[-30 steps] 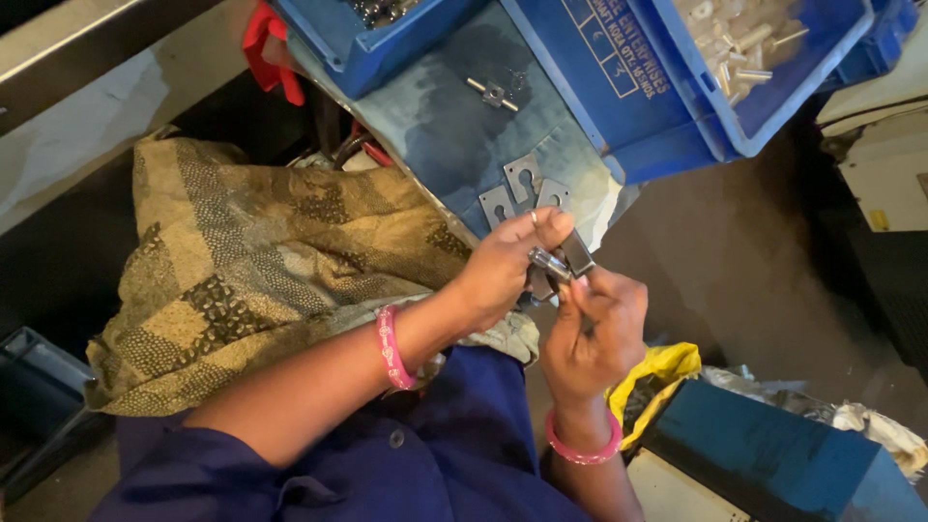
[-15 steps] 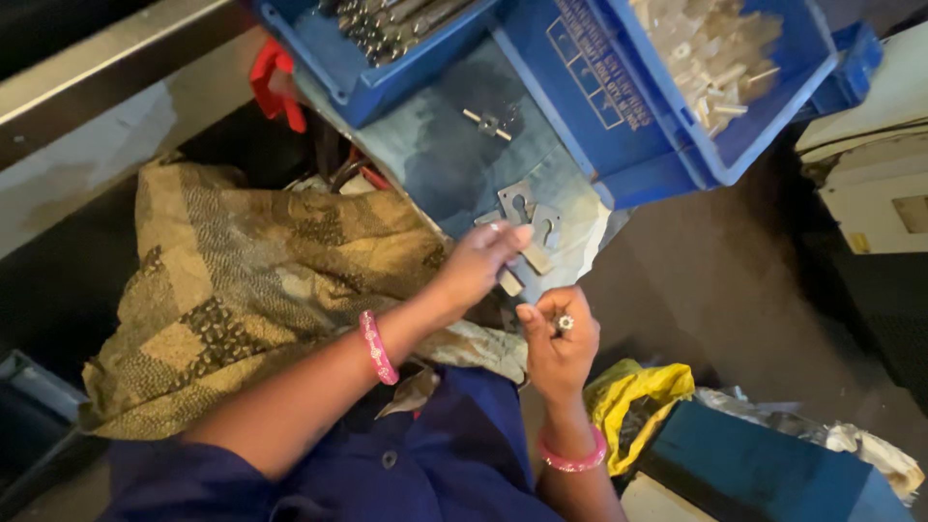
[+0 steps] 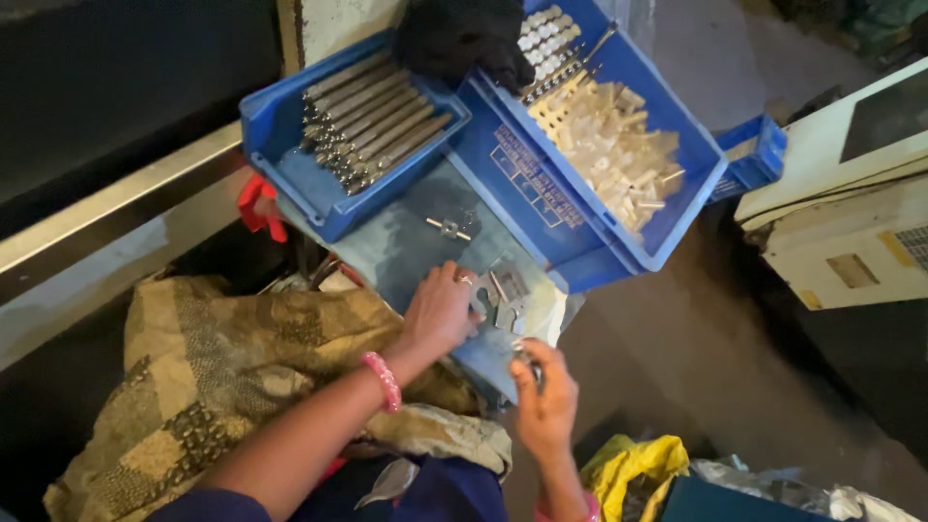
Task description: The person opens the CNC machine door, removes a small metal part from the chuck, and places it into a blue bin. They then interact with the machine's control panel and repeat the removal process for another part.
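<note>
A: Item one, the flat metal plates (image 3: 505,295). Where were they logged?

B: They were recorded on the grey-blue tabletop (image 3: 406,246), just in front of the large blue bin (image 3: 590,208). The left hand (image 3: 440,314) was laid on them, its fingers curled over their near edge. Their long axis could not be told; the outlines were partly covered by the hand.

A: Item two, the right hand (image 3: 546,401)?

B: It was entered as closed in a pinch on a small metal part (image 3: 527,356) at the tabletop's near corner. The part was too small for its direction to be read.

A: Anything else lying loose on the tabletop?

B: One small metal pin assembly (image 3: 449,228) was noted, apart from the plates, its long axis running roughly left to right across the picture.

A: The containers?

B: Two were listed. The small blue bin (image 3: 280,159) was filled with long metal rods (image 3: 372,121), laid side by side, their long axes slanting from lower left to upper right. The large blue bin was loaded with pale plastic pieces (image 3: 604,150) in a loose heap, with a few metal pins at its far end.

A: Surroundings?

B: A patterned brown cloth (image 3: 222,367) was recorded over the lap, a pink beaded bracelet (image 3: 384,380) on the left wrist, a yellow rag (image 3: 643,464) beside the right forearm, and a cream machine housing (image 3: 851,213) at the right edge.
</note>
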